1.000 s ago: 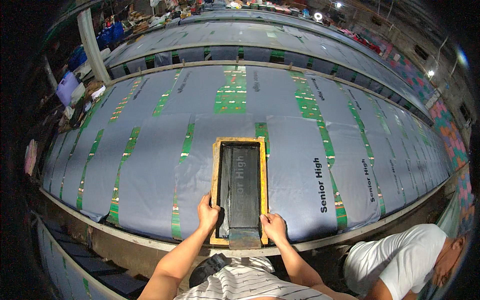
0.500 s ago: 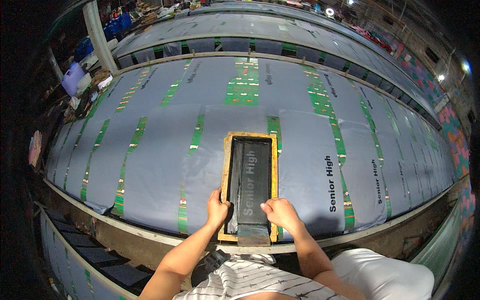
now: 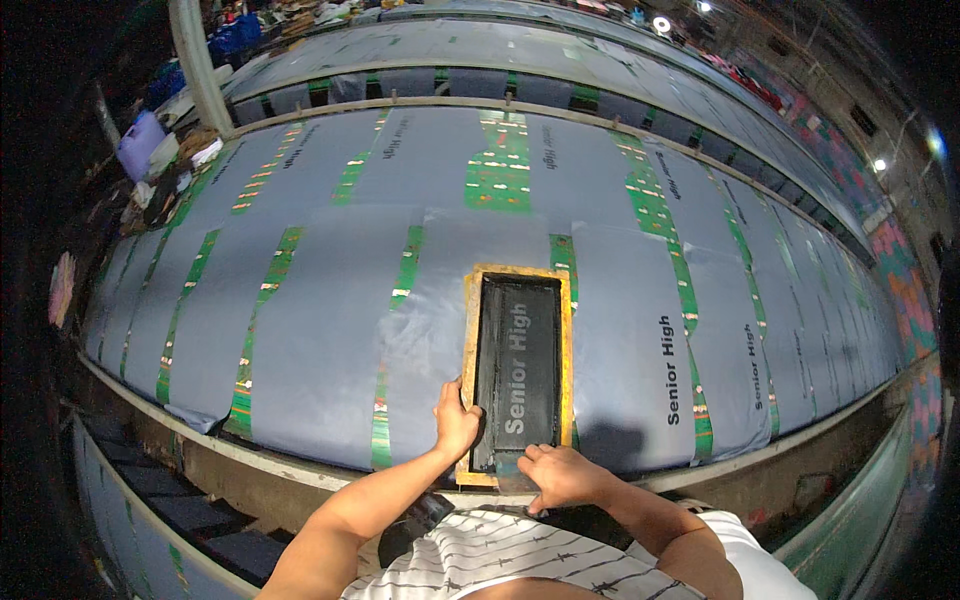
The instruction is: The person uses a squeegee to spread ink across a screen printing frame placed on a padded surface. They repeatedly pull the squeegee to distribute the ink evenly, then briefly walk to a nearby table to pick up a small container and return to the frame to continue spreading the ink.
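A screen-printing frame (image 3: 569, 350) with yellowish wooden sides and dark mesh lies on a grey fabric panel (image 3: 330, 340) in front of me. Pale lettering shows down the mesh. My left hand (image 3: 457, 418) is closed round the frame's left side, near its lower end. At the near end, my right hand (image 3: 562, 476) has its fingers bent over a flat, translucent squeegee (image 3: 508, 466). Part of that squeegee is hidden under the hand. To the right, another grey panel (image 3: 625, 300) carries dark printed lettering.
Green patterned strips (image 3: 405, 265) show between the grey panels along the long table. A pale rail (image 3: 270, 465) edges its near side. More long tables (image 3: 480, 45) stand beyond. A purple jug (image 3: 140, 145) sits among clutter at the far left, beside a post (image 3: 197, 70).
My right hand has moved from inside the frame's right side down to the squeegee at the near end. My left hand keeps its hold. The whole view has shifted slightly.
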Demonstrator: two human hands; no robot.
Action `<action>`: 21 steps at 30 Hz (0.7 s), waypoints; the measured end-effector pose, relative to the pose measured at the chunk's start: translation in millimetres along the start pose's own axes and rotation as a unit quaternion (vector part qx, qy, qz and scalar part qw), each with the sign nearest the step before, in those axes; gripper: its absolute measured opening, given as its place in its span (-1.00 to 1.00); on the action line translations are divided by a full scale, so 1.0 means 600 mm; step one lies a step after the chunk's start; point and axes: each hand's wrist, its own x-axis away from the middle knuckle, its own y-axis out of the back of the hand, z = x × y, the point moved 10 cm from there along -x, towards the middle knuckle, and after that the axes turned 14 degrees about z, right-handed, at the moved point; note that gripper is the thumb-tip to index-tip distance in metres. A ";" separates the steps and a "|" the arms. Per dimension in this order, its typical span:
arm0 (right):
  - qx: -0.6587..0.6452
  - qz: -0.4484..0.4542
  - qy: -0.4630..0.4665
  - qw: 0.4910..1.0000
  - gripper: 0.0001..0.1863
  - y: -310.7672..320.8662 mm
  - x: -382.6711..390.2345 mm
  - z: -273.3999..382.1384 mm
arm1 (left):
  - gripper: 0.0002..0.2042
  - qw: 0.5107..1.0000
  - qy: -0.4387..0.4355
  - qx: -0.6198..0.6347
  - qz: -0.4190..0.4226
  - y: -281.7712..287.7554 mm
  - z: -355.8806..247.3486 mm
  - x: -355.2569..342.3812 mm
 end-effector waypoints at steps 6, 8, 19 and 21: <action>-0.010 -0.073 -0.139 0.988 -0.55 -0.007 0.007 -0.009 | -0.37 1.000 0.000 0.001 0.006 -0.004 0.006 -0.002; -0.053 -0.143 -0.157 0.976 -0.63 0.010 0.024 -0.016 | -0.37 1.000 -0.005 -0.004 -0.001 -0.002 0.006 -0.002; -0.143 -0.380 -0.110 0.907 -0.89 0.018 0.062 -0.035 | -0.36 0.999 -0.012 -0.033 -0.005 0.005 -0.006 -0.001; -0.141 -0.344 -0.115 0.921 -0.88 0.006 0.067 -0.030 | -0.36 1.000 -0.009 -0.020 -0.003 0.001 0.005 -0.004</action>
